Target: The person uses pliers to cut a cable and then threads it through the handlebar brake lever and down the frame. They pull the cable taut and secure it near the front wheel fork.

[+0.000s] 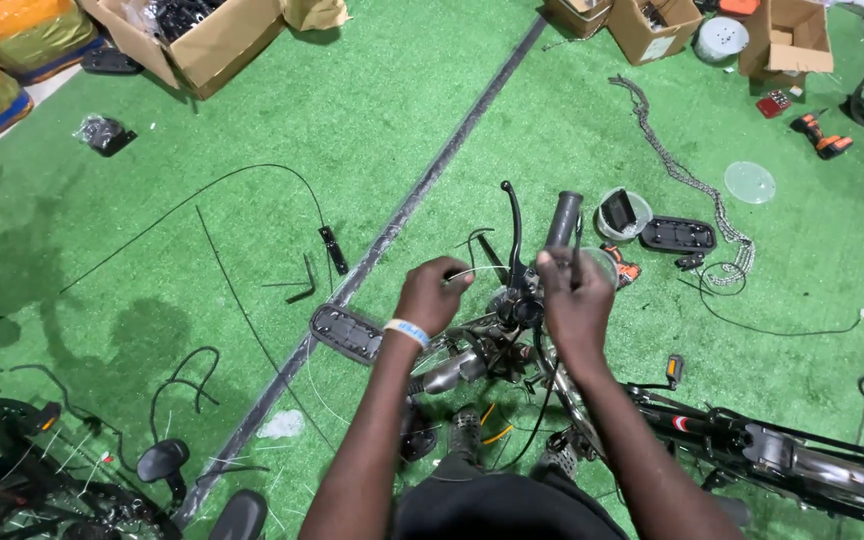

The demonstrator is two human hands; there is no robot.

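A bicycle frame [772, 450] lies on green artificial turf in the head view, its handlebar pointing away from me. My right hand [577, 300] is closed around the handlebar just below the dark rubber grip [563, 218], beside the black brake lever [514, 232]. It also pinches a thin dark tool or cable. My left hand [432, 293], with a light blue wristband, pinches a thin silver brake cable [480, 270] that runs toward the lever.
A black pedal [347, 333] lies by my left wrist and another pedal [678, 235] sits beside a small tub [623, 212]. A chain [697, 190], an orange drill [820, 136], loose black cables, allen keys [302, 290] and cardboard boxes [214, 45] are scattered around. Another bicycle lies at bottom left.
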